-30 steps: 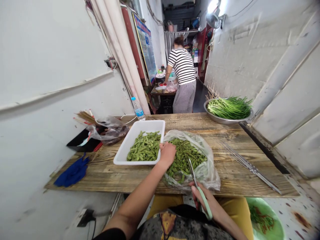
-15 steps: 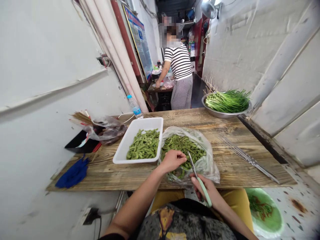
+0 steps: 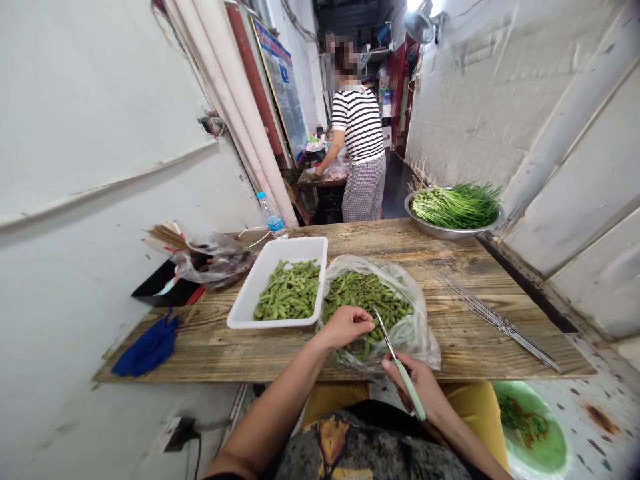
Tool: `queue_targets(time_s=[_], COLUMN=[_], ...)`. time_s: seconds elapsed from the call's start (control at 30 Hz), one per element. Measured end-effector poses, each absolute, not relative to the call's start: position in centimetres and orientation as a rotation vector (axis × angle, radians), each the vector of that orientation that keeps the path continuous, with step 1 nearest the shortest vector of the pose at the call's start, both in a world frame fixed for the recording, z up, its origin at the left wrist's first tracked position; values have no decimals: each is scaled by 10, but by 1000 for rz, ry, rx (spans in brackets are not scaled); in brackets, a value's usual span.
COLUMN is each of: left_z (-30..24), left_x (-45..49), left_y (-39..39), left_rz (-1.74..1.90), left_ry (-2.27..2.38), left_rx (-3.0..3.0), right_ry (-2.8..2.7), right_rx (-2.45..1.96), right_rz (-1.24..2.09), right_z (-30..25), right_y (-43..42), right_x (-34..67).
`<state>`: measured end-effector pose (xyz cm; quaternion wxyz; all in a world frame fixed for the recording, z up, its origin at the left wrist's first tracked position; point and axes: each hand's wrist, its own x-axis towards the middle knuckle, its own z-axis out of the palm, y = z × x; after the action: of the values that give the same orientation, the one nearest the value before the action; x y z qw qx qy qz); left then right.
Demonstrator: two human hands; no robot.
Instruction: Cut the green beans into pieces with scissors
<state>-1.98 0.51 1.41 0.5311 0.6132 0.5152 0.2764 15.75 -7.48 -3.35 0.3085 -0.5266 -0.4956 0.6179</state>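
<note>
My left hand (image 3: 349, 325) is closed in a pinch over the edamame pods (image 3: 357, 291) in a clear plastic bag (image 3: 423, 333). At its fingertips is a small green edamame pod (image 3: 376, 323), partly hidden against the others. My right hand (image 3: 417, 381) grips pale green-handled scissors (image 3: 410, 388), their blades pointing up and left, close to the left fingertips. The blades look nearly together. Left of the bag stands a white plastic tray (image 3: 245, 303) holding more edamame pods (image 3: 289, 290).
On the wooden table (image 3: 480, 280) are metal skewers (image 3: 500, 323), a bowl (image 3: 453, 233) of green stalks, a water bottle (image 3: 273, 217), a blue cloth (image 3: 147, 347) and a black box (image 3: 167, 283). A green basin (image 3: 533, 427) sits on the floor. A person (image 3: 364, 140) stands beyond.
The scissor blades, parted a little before, look closer together now. My left hand stays pinched at nearly the same spot. The view has shifted slightly.
</note>
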Motion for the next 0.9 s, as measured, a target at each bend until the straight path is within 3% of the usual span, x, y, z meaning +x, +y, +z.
queue_targets(time_s=[0.33, 0.9], left_z=[13, -9], left_x=[-12, 0], left_y=[8, -12], left_rz=[1041, 1204], left_ry=[994, 1255], left_rx=[677, 909], right_ry=[-1163, -1201], right_rx=[-1275, -1415], right_rz=[1757, 1678], right_z=[-37, -25], right_y=[-76, -77], right_x=[154, 150])
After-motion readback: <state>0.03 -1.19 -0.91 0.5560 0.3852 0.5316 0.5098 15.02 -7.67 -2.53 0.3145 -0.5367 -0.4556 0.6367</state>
